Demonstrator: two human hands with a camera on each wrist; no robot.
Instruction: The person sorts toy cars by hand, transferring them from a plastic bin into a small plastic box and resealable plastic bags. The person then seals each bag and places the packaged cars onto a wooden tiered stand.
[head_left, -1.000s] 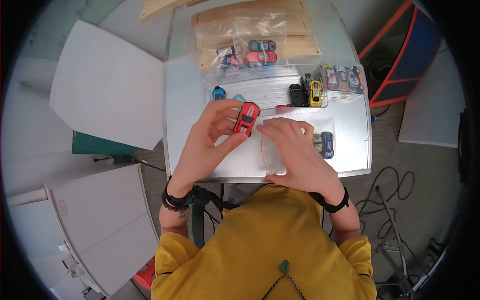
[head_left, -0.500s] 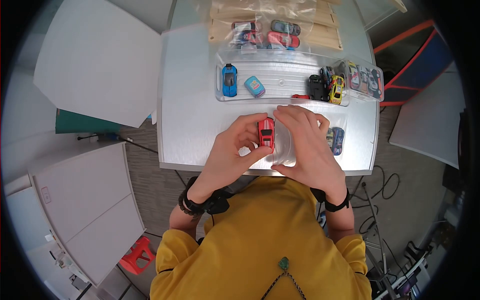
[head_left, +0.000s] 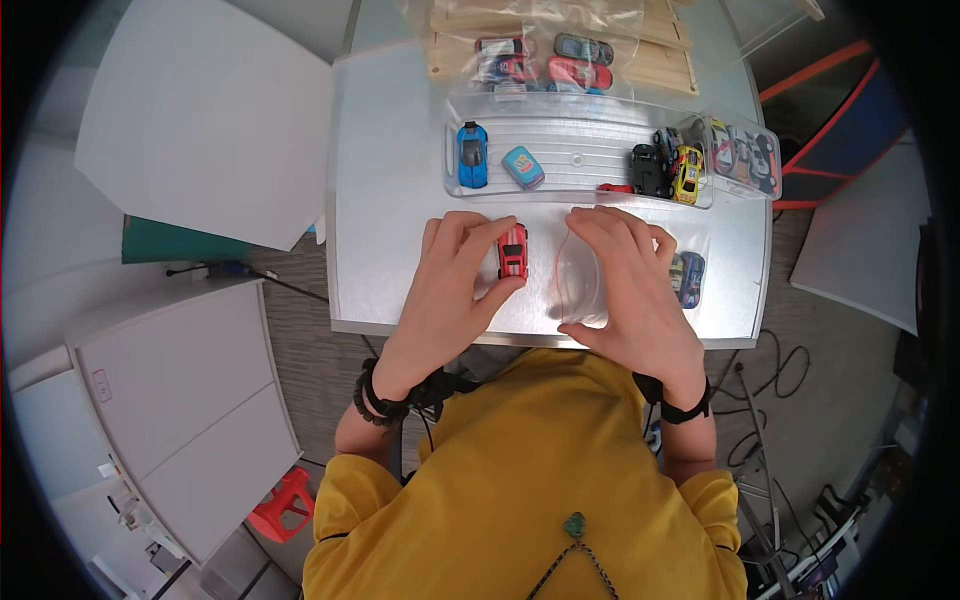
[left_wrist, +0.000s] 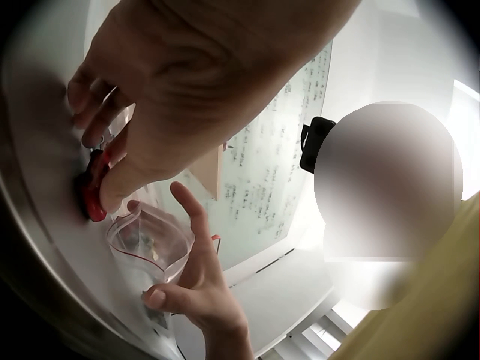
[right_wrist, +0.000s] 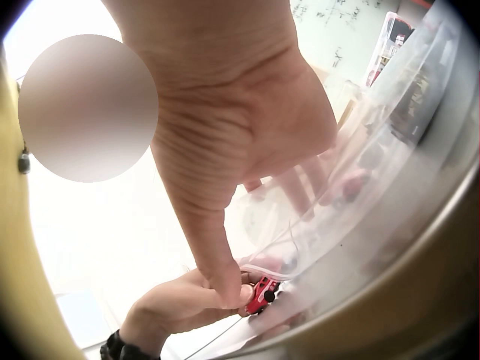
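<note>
My two hands are apart in the head feed. The left hand [head_left: 440, 285] pinches the red toy car [head_left: 513, 254] above the metal table [head_left: 375, 250]. At the car's three o'clock, the right hand [head_left: 640, 295] curls round a clear zip bag [head_left: 580, 285], its mouth spread. A blue toy car [head_left: 472, 157] sits toward eleven, inside a clear plastic tray [head_left: 605, 150].

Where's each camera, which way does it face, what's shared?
Head: on the head, looking forward and down at the table; left hand, right hand, yellow shirt show.
Left wrist: on that wrist, facing the red car; left hand near, right hand beyond.
Right wrist: on that wrist, facing the clear bag; right hand near, left hand beyond.
Both wrist views share car and bag.
</note>
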